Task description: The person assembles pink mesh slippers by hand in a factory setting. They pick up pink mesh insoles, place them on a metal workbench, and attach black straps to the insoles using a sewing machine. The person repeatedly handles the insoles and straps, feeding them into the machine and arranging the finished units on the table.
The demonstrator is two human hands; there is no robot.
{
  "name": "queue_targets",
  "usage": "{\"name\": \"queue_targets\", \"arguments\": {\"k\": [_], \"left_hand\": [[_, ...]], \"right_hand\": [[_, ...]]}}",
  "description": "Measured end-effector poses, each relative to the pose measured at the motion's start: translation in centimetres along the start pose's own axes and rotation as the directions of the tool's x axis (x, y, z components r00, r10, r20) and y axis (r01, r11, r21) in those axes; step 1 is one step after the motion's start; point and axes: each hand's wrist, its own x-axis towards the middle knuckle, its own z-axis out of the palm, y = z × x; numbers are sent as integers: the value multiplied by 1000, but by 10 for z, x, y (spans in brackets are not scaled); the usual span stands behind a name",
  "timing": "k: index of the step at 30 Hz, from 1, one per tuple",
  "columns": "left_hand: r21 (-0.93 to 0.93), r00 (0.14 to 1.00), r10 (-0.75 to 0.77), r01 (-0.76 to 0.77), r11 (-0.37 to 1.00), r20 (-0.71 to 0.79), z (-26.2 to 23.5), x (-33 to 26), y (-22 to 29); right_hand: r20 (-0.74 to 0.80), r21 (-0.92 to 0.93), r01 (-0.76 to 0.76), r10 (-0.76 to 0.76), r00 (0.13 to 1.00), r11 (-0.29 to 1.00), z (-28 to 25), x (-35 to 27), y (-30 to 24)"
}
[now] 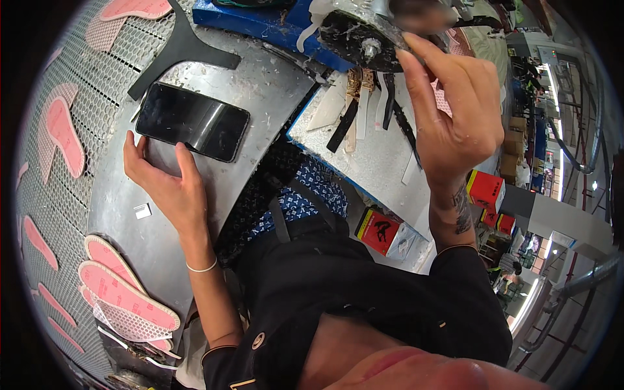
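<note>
A black phone [193,121] lies screen up on the grey metal tabletop [260,84]. My left hand [170,185] rests at its near edge, thumb and fingers apart, gripping nothing. At the upper right, my right hand [458,97] is raised with thumb and forefinger drawn together in a pinch. Their tips are at the right edge of a dark round disc [348,40] with a bolt at its centre and whitish residue over it. What the pinch holds, if anything, I cannot make out. The other right fingers are curled and partly hidden.
Pink insoles [123,296] are stacked at the lower left; others lie on the perforated mesh belt [84,123]. A dark forked piece [179,49] lies beyond the phone. Knives and strips [364,107] lie on a side table [325,140], above a red box [377,232].
</note>
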Motion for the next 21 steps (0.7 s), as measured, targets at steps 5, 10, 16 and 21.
{"name": "queue_targets", "arguments": {"k": [5,10,16,21], "left_hand": [[9,1000,8,-8,1000,2,0,1,1],[-2,1000,5,-5,1000,-2,0,0,0],[4,1000,-7,7,1000,3,-1,0,3],[5,1000,3,-3,1000,3,0,1,3]], "right_hand": [[-13,34,-61,62,998,998,4,-1,-2],[-29,79,-181,184,983,980,7,-2,-7],[-20,138,-169,174,985,976,2,-2,-3],[15,148,-160,160,987,976,-7,-5,-1]]}}
